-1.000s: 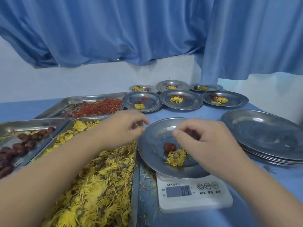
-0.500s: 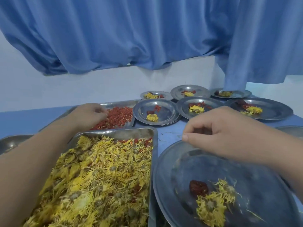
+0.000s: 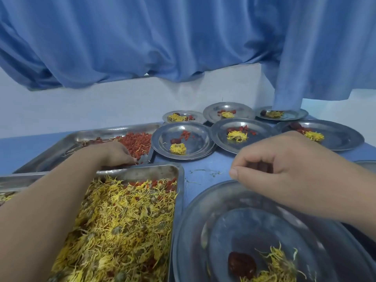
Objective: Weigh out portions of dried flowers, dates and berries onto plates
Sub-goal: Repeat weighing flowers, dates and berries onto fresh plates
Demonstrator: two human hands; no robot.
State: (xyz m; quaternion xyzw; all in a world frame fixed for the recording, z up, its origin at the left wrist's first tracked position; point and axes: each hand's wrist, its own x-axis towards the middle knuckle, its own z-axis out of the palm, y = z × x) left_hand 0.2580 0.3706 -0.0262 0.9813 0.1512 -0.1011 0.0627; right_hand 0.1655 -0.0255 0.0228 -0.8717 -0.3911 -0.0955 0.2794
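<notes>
The left hand (image 3: 116,153) reaches over the tray of dried flowers (image 3: 122,220) into the berry tray (image 3: 114,131) behind it. Its fingers bend down into the red berries (image 3: 138,142) at the tray's near right corner. The fingertips are buried, so I cannot tell whether they grip any berries

The right hand (image 3: 284,167) hovers above the far rim of the near plate (image 3: 195,231), not touching it. Its fingers are curled under with the thumb laid along them, and I cannot tell whether anything is pinched inside

The near plate sits just right of the flower tray and carries one dark date (image 3: 241,265) with a small clump of yellow flowers (image 3: 274,267) touching its right side. There are no berries on the part of it that shows

Six filled plates (image 3: 162,143) stand in two rows at the back of the blue table (image 3: 203,169), each with flowers and red pieces. A few berries are mixed in among the flowers at the far end of the flower tray. A blue curtain (image 3: 183,37) hangs behind the table
</notes>
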